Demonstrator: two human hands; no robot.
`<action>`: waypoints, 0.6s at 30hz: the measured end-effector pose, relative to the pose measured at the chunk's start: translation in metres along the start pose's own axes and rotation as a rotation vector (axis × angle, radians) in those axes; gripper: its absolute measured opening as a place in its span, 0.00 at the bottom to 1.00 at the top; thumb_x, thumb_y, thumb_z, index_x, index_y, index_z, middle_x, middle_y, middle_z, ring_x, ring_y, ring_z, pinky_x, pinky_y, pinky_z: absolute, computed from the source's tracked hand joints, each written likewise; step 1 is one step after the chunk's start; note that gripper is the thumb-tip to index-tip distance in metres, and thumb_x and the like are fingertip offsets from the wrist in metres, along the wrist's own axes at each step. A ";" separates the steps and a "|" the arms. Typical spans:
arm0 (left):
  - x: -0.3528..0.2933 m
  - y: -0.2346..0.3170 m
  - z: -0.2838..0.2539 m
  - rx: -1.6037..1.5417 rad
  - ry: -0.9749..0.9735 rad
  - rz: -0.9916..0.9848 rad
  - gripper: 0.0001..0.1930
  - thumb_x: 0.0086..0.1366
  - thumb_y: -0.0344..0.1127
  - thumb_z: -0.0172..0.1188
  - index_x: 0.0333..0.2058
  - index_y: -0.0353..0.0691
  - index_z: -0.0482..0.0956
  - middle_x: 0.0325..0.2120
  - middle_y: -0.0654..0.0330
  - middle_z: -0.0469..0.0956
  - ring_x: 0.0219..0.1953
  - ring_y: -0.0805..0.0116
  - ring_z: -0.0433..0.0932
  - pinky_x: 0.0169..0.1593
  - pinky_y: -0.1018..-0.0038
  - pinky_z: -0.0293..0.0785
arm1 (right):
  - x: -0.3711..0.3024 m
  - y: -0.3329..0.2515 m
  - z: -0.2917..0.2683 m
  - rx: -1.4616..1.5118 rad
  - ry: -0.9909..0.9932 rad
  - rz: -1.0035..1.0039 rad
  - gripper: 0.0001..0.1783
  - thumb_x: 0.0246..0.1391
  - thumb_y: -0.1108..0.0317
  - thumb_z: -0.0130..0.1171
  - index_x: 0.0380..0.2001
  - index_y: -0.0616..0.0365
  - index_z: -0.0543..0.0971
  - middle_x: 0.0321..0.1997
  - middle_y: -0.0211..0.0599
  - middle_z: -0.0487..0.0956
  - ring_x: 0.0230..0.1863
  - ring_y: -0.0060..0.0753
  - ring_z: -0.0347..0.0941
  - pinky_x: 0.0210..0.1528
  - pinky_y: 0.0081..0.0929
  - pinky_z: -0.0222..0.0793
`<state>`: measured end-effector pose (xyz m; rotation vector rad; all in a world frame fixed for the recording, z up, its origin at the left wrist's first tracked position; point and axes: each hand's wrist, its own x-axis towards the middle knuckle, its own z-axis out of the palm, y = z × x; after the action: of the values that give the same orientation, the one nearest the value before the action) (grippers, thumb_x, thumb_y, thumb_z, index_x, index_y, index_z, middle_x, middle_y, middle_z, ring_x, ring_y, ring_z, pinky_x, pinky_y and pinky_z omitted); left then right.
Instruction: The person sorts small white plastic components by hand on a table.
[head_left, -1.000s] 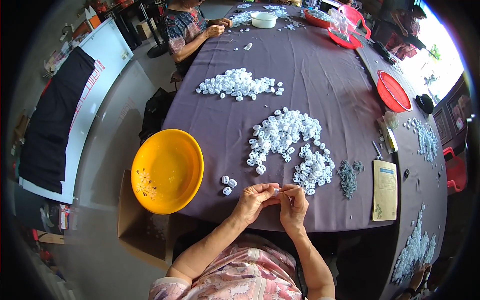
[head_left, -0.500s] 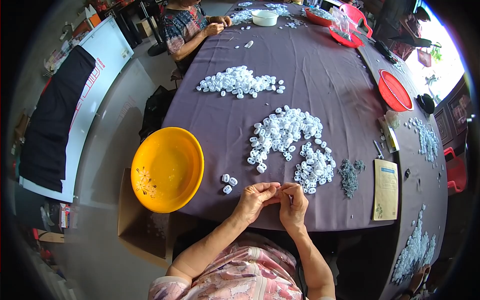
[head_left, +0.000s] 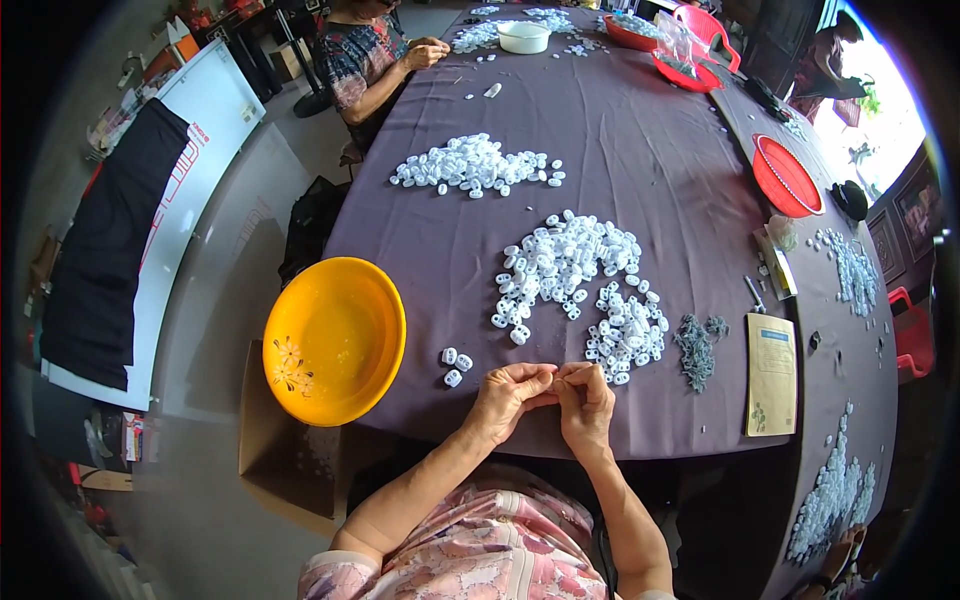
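My left hand [head_left: 507, 400] and my right hand [head_left: 585, 405] meet at the table's near edge, fingertips pinched together. What sits between them is too small and covered to make out. Just beyond lies a curved heap of small white oval plastic pieces with two dark holes [head_left: 565, 255]. A smaller pile of the same pieces [head_left: 626, 332] is right past my right hand. Three loose white pieces [head_left: 456, 366] rest to the left of my left hand. Right of the smaller pile is a clump of small grey pieces [head_left: 698, 350].
A yellow basin [head_left: 345, 345] stands at the table's left corner above a cardboard box [head_left: 285, 470]. Farther off are another white heap [head_left: 470, 165], a white bowl [head_left: 523, 38] and a red basket [head_left: 785, 180]. A paper envelope [head_left: 771, 375] lies right. Another person [head_left: 365, 60] sits at the far left.
My hands stay pinched together in nearly the same place. The whole view has shifted slightly. The piles look unchanged.
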<state>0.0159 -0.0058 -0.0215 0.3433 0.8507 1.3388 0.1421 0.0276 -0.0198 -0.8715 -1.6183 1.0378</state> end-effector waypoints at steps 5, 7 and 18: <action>-0.002 0.004 -0.006 -0.043 -0.092 -0.023 0.09 0.60 0.28 0.51 0.39 0.33 0.75 0.35 0.58 0.76 0.37 0.70 0.75 0.45 0.70 0.73 | 0.000 -0.002 0.002 0.147 0.016 0.091 0.09 0.46 0.85 0.51 0.24 0.62 0.64 0.28 0.37 0.73 0.28 0.20 0.69 0.30 0.16 0.66; -0.002 0.004 -0.007 -0.044 -0.121 -0.024 0.09 0.61 0.27 0.50 0.39 0.33 0.75 0.36 0.58 0.76 0.38 0.70 0.75 0.46 0.69 0.73 | 0.001 -0.003 0.001 0.164 0.016 0.094 0.09 0.47 0.84 0.51 0.24 0.62 0.64 0.28 0.37 0.73 0.28 0.20 0.69 0.31 0.16 0.66; -0.006 0.000 -0.006 0.091 -0.141 0.078 0.12 0.61 0.28 0.49 0.43 0.33 0.73 0.37 0.56 0.75 0.38 0.68 0.76 0.44 0.71 0.75 | 0.003 -0.008 -0.006 0.455 -0.019 0.259 0.06 0.49 0.82 0.52 0.25 0.62 0.67 0.29 0.34 0.73 0.29 0.18 0.69 0.33 0.16 0.66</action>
<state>0.0112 -0.0127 -0.0235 0.5409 0.7880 1.3328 0.1465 0.0287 -0.0100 -0.7690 -1.2280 1.5262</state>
